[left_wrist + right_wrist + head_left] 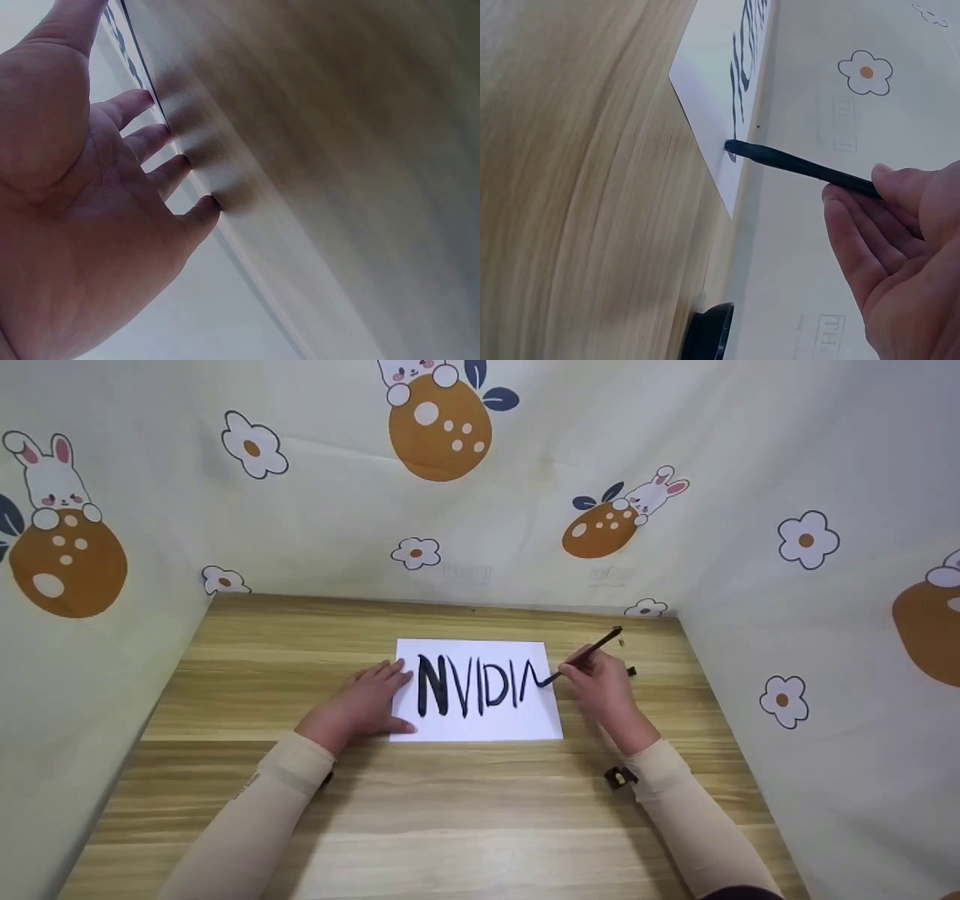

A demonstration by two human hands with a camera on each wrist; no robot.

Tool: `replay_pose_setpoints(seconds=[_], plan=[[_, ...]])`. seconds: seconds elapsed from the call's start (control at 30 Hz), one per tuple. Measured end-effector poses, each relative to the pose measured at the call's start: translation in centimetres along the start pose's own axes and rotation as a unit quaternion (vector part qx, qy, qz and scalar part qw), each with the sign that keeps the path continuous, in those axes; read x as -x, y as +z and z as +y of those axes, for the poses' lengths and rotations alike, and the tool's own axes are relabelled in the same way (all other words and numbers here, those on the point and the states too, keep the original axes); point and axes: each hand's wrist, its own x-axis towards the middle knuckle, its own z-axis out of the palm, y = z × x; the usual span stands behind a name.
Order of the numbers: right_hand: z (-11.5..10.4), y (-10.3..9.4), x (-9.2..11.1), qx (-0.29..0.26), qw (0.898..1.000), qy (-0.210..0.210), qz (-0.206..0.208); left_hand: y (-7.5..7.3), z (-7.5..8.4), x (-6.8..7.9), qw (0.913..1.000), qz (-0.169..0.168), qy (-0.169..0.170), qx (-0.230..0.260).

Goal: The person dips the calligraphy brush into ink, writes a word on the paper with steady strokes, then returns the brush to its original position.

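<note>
A white sheet of paper (480,727) lies on the wooden table, bearing black brush letters "NVIDI" and a thin peaked stroke at the right end. The first N is much thicker than the rest. My left hand (367,703) rests at the sheet's left edge, fingers spread, thumb near the lower left corner. In the left wrist view its fingertips (208,204) lie along that edge. My right hand (602,686) pinches a dark paintbrush (799,164) between thumb and fingers. The brush tip touches the paper at the last stroke, near the right edge.
A black dish (706,336) shows partly at the bottom of the right wrist view. Pale cloth walls (330,532) printed with rabbits, oranges and flowers enclose the wooden table (465,825) at the back and both sides.
</note>
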Motion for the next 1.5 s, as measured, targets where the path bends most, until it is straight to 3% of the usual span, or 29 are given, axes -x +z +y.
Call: replay_pose_setpoints(seconds=[0.83,1.17,1.33,1.5], plan=[[-1.0,-1.5,1.0,0.055,0.997,0.013,-0.053,-0.4,0.4,0.3,0.9999,-0.009,-0.005,-0.002],[-2.1,-2.5,1.1,0.024,0.999,0.013,-0.046,-0.3,0.2,0.3,1.0000,-0.002,-0.005,0.002],[-2.4,-2.6,1.0,0.007,1.000,0.012,-0.026,-0.2,0.2,0.3,1.0000,-0.003,-0.006,-0.001],[-1.9,-1.9,0.8,-0.044,0.999,0.018,0.003,-0.2,0.2,0.3,0.9999,-0.005,-0.009,0.005]])
